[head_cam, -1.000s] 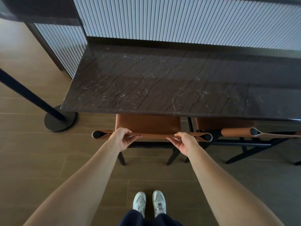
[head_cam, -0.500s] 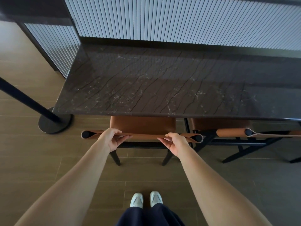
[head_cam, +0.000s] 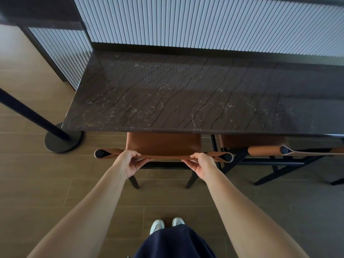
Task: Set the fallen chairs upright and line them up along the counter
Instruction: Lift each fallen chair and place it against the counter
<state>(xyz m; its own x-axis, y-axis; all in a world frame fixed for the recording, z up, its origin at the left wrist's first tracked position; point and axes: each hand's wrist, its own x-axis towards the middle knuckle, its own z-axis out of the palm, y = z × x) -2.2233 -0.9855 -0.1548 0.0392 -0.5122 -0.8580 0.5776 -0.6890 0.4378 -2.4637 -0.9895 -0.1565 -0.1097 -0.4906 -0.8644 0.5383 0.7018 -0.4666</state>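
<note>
A tan leather chair (head_cam: 163, 144) with black legs stands upright, its seat tucked partly under the dark marble counter (head_cam: 186, 97). My left hand (head_cam: 130, 162) grips the top of its backrest near the left end. My right hand (head_cam: 202, 164) grips the same backrest top near the right end. A second tan chair (head_cam: 264, 149) stands upright just to the right, also against the counter, partly cut off by the frame edge.
A black stanchion post with a round base (head_cam: 61, 140) stands on the floor left of the counter corner. A ribbed grey wall panel (head_cam: 204, 21) rises behind the counter. Wood-look floor tiles (head_cam: 46, 183) stretch around my white shoes (head_cam: 165, 223).
The chair has stayed upright in both hands, and its seat sits a little further under the counter edge. The view has shifted slightly; my shoes are more hidden by my dark clothing.
</note>
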